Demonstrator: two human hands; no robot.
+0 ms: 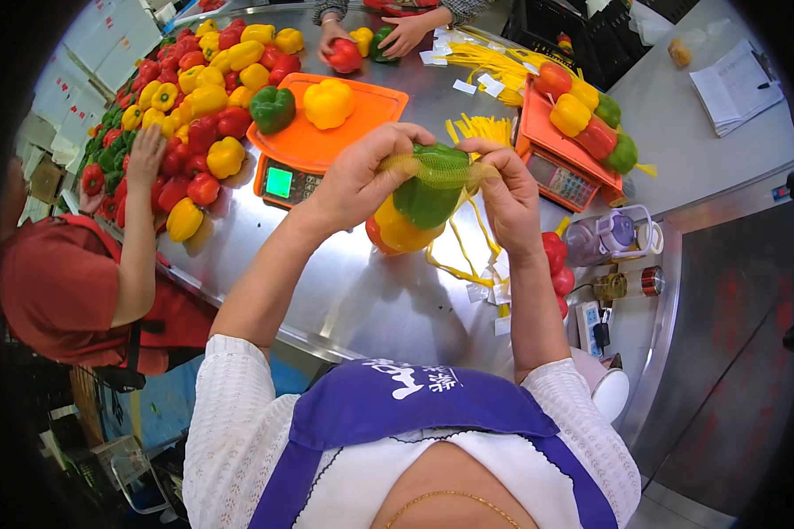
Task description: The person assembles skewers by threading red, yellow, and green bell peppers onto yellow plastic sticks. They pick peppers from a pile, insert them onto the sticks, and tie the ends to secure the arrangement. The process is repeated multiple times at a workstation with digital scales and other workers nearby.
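Note:
My left hand (366, 179) and my right hand (507, 187) pinch the two sides of a yellow mesh net bag (441, 167), stretched between them at chest height over the table. The mesh lies across the upper part of a green bell pepper (425, 208). Below that, a yellow bell pepper (403, 231) and the edge of a red one (375, 237) show, partly hidden by my left hand and the green pepper. Whether the net encloses these lower peppers, I cannot tell. Yellow net strips with white tags (479, 291) lie beside my right wrist.
An orange scale (381, 101) holds a green and a yellow pepper; a second scale (538, 132) bears bagged peppers. A pepper pile (205, 101) fills the far left, where a co-worker in red (75, 286) reaches in. Another person's hands (406, 35) handle peppers opposite. Bottles (600, 238) stand right.

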